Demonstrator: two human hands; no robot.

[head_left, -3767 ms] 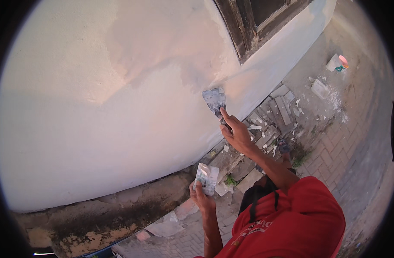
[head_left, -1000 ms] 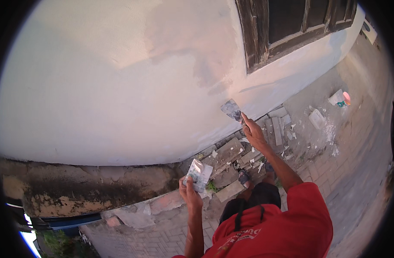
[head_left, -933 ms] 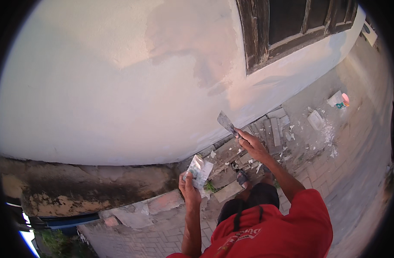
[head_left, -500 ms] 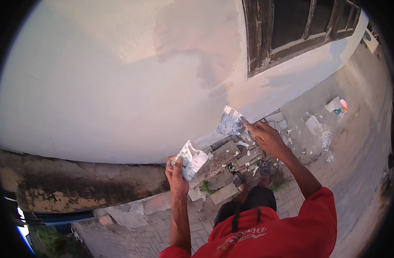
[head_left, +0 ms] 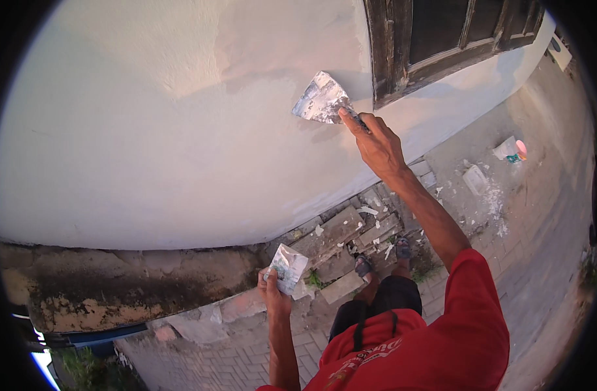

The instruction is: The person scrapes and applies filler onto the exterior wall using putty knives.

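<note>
My right hand point(head_left: 378, 144) grips the handle of a wide putty knife point(head_left: 322, 101), its thumb or finger along the neck. The flat metal blade, smeared with white and grey, is at the pale wall point(head_left: 148, 156), left of the window's lower corner. Whether its edge presses on the plaster I cannot tell. Lower and to the left, my left hand point(head_left: 275, 296) is closed on a flat scraper plate point(head_left: 288, 268) with pale filler on its face, held away from the wall. A darker, damp-looking patch point(head_left: 279, 45) spreads on the wall above the putty knife.
A weathered wooden window point(head_left: 442, 58) is set in the wall at upper right. Broken slabs point(head_left: 337, 234) and white flakes lie by my feet. Farther right are a white tray point(head_left: 474, 180), spilled powder and a bag point(head_left: 507, 148). A stained ledge point(head_left: 135, 287) runs along the wall's foot.
My right hand has swung the putty knife up and left, from near the wall's foot to the patch beside the window. My left hand with the scraper plate has dropped lower.
</note>
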